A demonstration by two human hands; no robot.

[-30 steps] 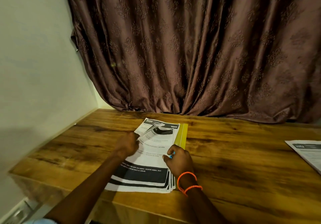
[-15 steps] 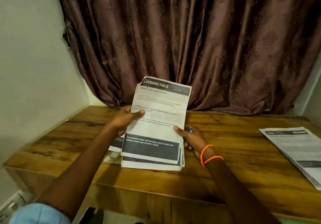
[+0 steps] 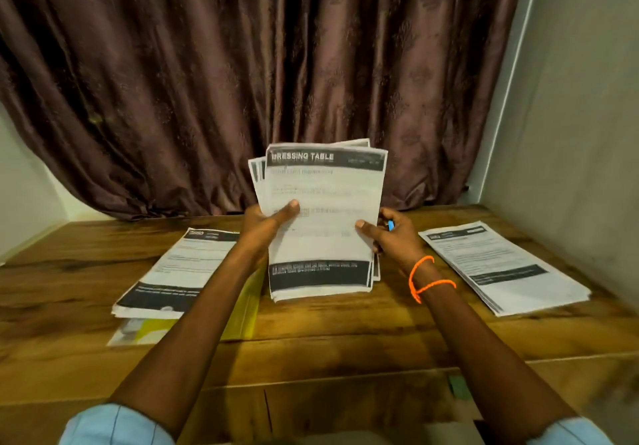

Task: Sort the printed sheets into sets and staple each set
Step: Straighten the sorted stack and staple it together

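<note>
Currently you're gripping the sheet stack upright with left hand and right hand, thumbs pinching front; "DRESSING TABLE" header, black bands, edges fanning unevenly.

We see an upright bundle at centre, flat stacks lower left and right; print perhaps matching.

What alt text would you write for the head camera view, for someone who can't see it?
Both hands, left hand and right hand, hold a bundle of printed sheets headed "DRESSING TABLE" upright on a wooden table. A left pile lies on a yellow folder, a right pile opposite, a brown curtain behind.
</note>
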